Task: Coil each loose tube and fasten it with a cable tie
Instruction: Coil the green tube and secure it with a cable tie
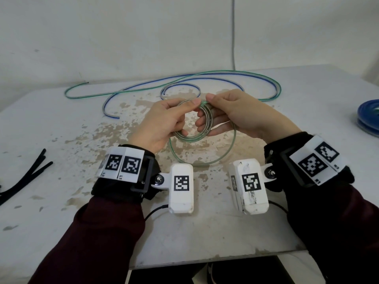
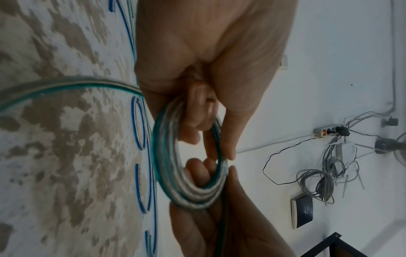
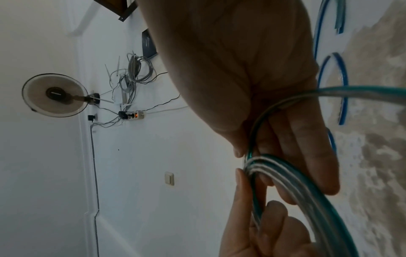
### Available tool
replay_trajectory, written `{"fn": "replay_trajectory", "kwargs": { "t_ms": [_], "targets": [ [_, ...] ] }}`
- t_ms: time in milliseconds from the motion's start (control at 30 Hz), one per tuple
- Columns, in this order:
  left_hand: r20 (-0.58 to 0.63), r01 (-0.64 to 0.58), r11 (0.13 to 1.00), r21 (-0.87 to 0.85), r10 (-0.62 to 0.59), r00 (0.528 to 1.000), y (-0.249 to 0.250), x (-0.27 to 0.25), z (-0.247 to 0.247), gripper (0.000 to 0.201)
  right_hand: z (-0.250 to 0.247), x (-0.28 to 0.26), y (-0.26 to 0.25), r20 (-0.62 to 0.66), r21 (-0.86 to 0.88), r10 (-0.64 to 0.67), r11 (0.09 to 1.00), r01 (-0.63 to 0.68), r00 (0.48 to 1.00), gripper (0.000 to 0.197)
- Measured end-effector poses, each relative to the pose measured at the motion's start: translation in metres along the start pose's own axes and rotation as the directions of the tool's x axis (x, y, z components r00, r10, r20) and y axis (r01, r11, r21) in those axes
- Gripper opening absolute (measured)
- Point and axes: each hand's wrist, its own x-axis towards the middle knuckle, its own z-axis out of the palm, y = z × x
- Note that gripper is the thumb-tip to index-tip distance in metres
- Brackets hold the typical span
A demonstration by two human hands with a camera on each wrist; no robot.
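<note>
A clear tube with a green stripe, wound into a small coil (image 1: 202, 124) of several turns, is held upright in the air just above the middle of a white table (image 1: 61, 140) with worn brown patches. The left hand (image 1: 162, 124) grips the coil's left side, thumb pressed over the top and fingers curled through the centre, which likely keeps the turns stacked and stops them springing apart. The right hand (image 1: 238, 115) pinches the coil's top right between thumb and forefinger, its other fingers hooked through the ring from the far side, seemingly guiding the next turn into place. One wider loose loop (image 1: 231, 144) of the same tube hangs below the coil and rests on the table near the wrists, so the winding looks unfinished. Behind the hands, further from the person, a blue-striped tube (image 1: 111, 99) lies loose on the table, tangled with more green-striped tubing, probably waiting its turn. Black cable ties (image 1: 30, 177) lie at the table's left edge, within reach for fastening. A blue coiled tube (image 1: 369, 115) sits at the far right edge; whether it is tied cannot be told.
</note>
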Motion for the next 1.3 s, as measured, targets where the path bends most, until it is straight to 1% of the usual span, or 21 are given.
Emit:
{"fn": "replay_trajectory", "kwargs": {
  "t_ms": [200,333,467,500,567,600,667,733,800,933,1000,1133,1233,1300],
  "targets": [
    [-0.003,0.027,0.997,0.079,-0.026,1.0,-0.003,0.002,-0.002,0.016,-0.004,0.001,0.0,-0.055,-0.115,-0.025,0.993,0.019,0.998,0.038],
    [0.021,0.054,0.991,0.124,-0.057,0.998,-0.003,0.002,-0.002,0.017,-0.009,0.0,-0.001,-0.072,-0.136,-0.051,0.99,0.041,0.996,0.038],
    [0.021,0.058,0.984,0.171,-0.063,0.998,-0.003,0.001,-0.004,0.026,-0.013,-0.001,-0.004,-0.086,-0.136,-0.079,0.988,0.067,0.993,0.038],
    [0.022,0.057,0.982,0.177,-0.062,0.998,-0.002,0.001,-0.004,0.026,-0.014,-0.001,-0.005,-0.092,-0.132,-0.084,0.989,0.071,0.992,0.038],
    [0.035,0.057,0.981,0.183,-0.065,0.997,0.0,-0.001,-0.004,0.017,-0.017,-0.003,-0.005,-0.114,-0.12,-0.094,0.989,0.081,0.989,0.038],
    [0.04,0.054,0.984,0.168,-0.061,0.997,0.001,-0.002,-0.004,0.014,-0.019,-0.003,-0.006,-0.121,-0.114,-0.097,0.99,0.084,0.988,0.037],
    [0.029,0.036,0.996,0.082,-0.038,0.999,0.002,-0.001,-0.006,0.012,-0.02,-0.005,-0.006,-0.101,-0.102,-0.076,0.993,0.066,0.992,0.037],
    [-0.018,0.019,1.0,-0.009,-0.019,1.0,0.0,0.001,-0.008,0.014,-0.017,-0.006,-0.005,-0.022,-0.1,-0.016,0.995,0.013,1.0,0.035],
    [-0.056,0.015,0.998,-0.062,-0.018,0.998,0.0,0.002,-0.009,0.012,-0.011,-0.005,-0.002,0.049,-0.089,0.041,0.995,-0.037,0.998,0.031],
    [-0.088,-0.031,0.994,-0.106,0.021,0.996,0.001,0.0,-0.005,0.01,-0.004,-0.004,0.0,0.166,0.029,0.112,0.992,-0.119,0.98,0.037],
    [-0.096,-0.04,0.987,-0.154,0.025,0.995,0.0,0.001,-0.002,0.01,-0.002,-0.004,0.001,0.21,0.084,0.115,0.987,-0.135,0.971,0.037],
    [-0.085,-0.009,0.941,-0.339,-0.021,0.996,-0.006,0.007,0.0,0.015,0.002,0.001,0.006,0.191,0.145,0.077,0.984,-0.105,0.979,0.036],
    [-0.096,-0.045,0.95,-0.309,0.016,0.995,-0.007,0.009,0.0,0.017,0.004,0.004,0.009,0.214,0.259,0.052,0.96,-0.108,0.976,0.036],
    [-0.104,-0.073,0.956,-0.286,0.045,0.994,-0.007,0.009,-0.001,0.019,0.005,0.006,0.009,0.217,0.294,0.033,0.951,-0.098,0.976,0.037]
  ]
}}
